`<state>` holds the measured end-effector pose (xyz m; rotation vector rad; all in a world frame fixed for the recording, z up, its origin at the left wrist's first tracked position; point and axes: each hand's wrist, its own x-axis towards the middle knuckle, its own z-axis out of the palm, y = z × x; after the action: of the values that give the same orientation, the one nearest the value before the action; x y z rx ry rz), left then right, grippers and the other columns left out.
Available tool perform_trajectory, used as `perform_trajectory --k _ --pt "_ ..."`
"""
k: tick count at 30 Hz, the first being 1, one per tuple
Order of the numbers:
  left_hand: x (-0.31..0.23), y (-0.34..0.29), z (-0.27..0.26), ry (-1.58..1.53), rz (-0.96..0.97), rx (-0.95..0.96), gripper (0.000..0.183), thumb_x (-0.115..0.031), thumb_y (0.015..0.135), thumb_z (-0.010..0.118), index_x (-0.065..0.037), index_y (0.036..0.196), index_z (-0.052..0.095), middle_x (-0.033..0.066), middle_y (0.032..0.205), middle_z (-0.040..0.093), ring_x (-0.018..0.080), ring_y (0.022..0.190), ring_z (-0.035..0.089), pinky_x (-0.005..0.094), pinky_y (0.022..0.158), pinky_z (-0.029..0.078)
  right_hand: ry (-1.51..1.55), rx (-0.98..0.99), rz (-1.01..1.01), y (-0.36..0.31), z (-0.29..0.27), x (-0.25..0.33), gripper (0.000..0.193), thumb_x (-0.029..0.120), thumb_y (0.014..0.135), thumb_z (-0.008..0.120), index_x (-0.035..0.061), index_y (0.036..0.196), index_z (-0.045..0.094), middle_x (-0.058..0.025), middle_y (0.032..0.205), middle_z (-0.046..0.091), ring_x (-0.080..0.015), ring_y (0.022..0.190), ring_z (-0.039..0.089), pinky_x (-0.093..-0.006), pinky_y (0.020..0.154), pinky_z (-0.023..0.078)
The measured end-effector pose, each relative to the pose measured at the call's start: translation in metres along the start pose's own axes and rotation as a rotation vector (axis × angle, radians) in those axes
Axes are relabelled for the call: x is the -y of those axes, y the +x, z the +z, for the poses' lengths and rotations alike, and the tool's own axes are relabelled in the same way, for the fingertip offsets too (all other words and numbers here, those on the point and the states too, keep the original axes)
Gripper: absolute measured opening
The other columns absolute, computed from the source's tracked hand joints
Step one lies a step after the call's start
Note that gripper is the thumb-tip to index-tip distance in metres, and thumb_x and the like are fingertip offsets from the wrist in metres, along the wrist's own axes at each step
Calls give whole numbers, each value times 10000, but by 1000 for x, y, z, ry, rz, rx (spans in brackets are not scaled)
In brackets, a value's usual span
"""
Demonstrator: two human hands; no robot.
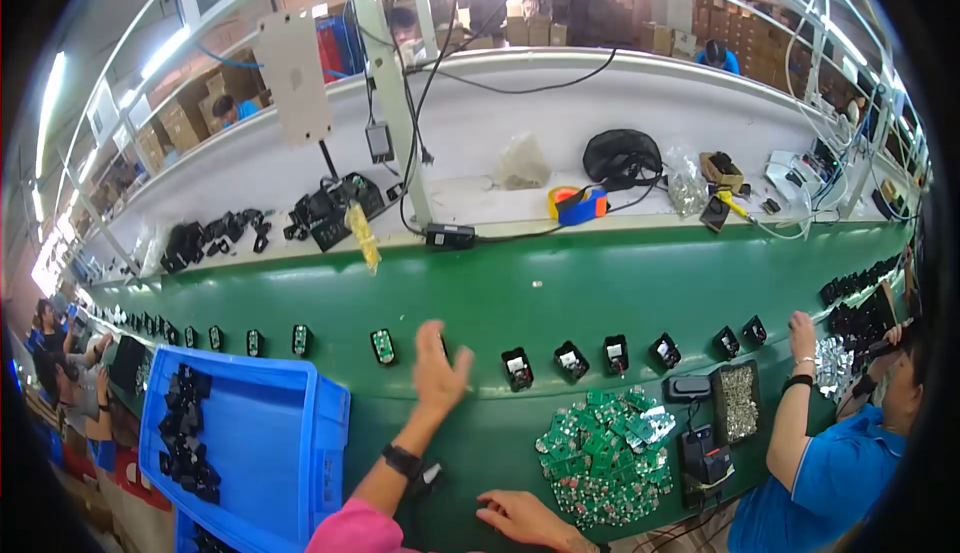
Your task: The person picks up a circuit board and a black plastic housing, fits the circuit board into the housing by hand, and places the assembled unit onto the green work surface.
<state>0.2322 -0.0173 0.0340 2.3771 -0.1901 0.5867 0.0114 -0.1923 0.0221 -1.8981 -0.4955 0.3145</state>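
My left hand (440, 371) reaches over the green bench, fingers and thumb apart. It partly covers a small black housing at its fingertips; whether it touches that housing is unclear. Left of it stands a black housing with a green circuit board (383, 346) inside. To its right sits an open black housing with a white part (517, 368), followed by several more in a row. Near the bench's front edge, my right hand (525, 518) stretches its fingers out, holding nothing I can see. Beside it lies a heap of green circuit boards (605, 453).
A blue bin (325, 443) with black parts stands at the left. A tray of small metal pieces (738, 403) and a black device (705, 458) lie right of the heap. A co-worker in blue (835, 473) works at the right. A tape roll (578, 205) sits on the shelf.
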Motion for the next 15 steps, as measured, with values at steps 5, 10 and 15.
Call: perform_trajectory --k 5,10,15 --pt "-58 -14 21 6 3 455 987 -514 693 783 -57 1452 348 193 1493 348 405 1278 464 506 994 442 -56 -172 -20 -10 -14 27 269 218 900 635 6 1065 632 -208 917 665 -398 853 645 -433 736 517" --pt "-55 -16 48 -84 65 534 861 -431 694 794 -90 1401 439 166 1409 449 384 1198 531 482 942 482 -52 -272 99 -20 -36 42 245 211 902 638 14 1048 647 -204 911 672 -392 847 650 -429 745 521" --pt "-94 -51 -8 -201 294 398 815 -295 643 843 -74 1346 494 193 1207 550 370 1053 592 455 869 515 -223 -689 257 2 -59 39 321 306 892 653 25 1042 612 -175 851 674 -365 709 662 -438 643 538"
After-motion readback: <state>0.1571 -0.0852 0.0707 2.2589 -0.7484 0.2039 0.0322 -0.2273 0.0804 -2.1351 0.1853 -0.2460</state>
